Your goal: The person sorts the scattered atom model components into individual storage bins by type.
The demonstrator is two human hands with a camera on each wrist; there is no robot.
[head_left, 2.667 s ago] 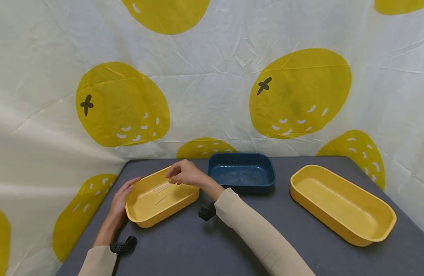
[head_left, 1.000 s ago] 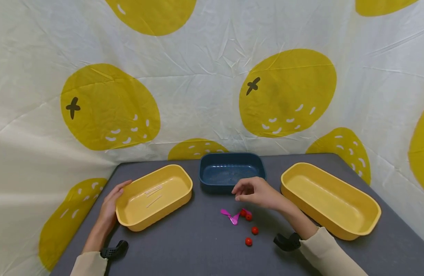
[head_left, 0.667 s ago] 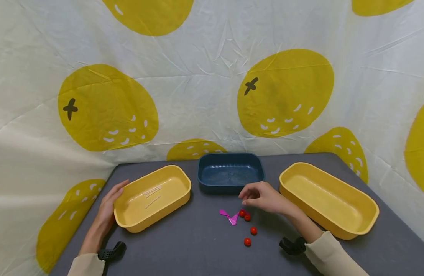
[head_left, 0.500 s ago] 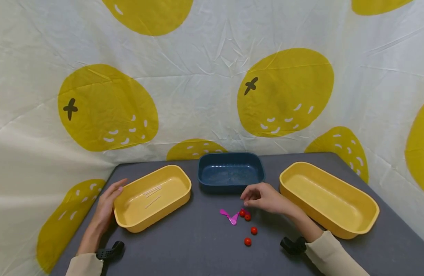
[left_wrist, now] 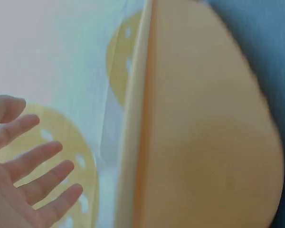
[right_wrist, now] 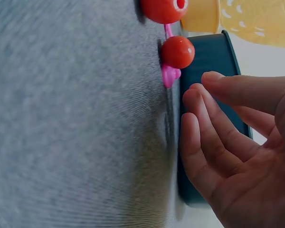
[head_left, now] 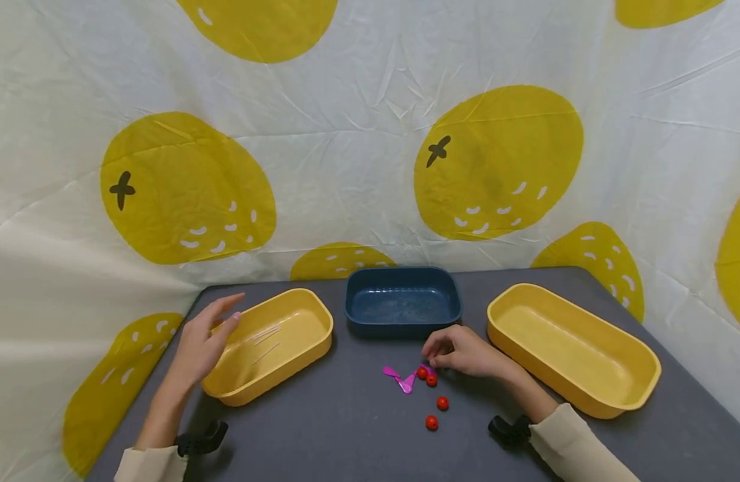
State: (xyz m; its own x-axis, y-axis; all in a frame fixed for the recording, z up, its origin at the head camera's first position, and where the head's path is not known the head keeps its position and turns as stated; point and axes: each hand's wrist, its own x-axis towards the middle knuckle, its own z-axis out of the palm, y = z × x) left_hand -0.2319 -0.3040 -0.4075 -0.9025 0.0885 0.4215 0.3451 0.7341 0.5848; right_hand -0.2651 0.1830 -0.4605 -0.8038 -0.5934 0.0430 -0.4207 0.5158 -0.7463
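Observation:
My left hand (head_left: 198, 348) hovers at the left end of a yellow tray (head_left: 286, 375), fingers spread and holding nothing. Several thin white sticks (head_left: 266, 335) lie inside that tray. In the left wrist view the fingers of this hand (left_wrist: 33, 175) are apart from the tray's outer wall (left_wrist: 209, 118). My right hand (head_left: 469, 351) is low over the table, its loosely bent fingertips close to the bright pink plastic pieces (head_left: 406, 383). Several red beads (head_left: 443, 403) lie around them. The right wrist view shows nothing between the thumb and fingers; a bead (right_wrist: 178, 52) overlaps a pink piece there.
A dark blue tray (head_left: 403, 330) stands at the back middle, just beyond my right hand. Another yellow tray (head_left: 569, 361) sits at an angle to the right. Behind the grey table (head_left: 322, 435) hangs a white cloth (head_left: 346, 181) printed with yellow fruit.
My right hand has moved from over the left yellow tray to the pink pieces, and lower. My left hand has come off that tray's rim and opened. Beads and pink pieces came into view.

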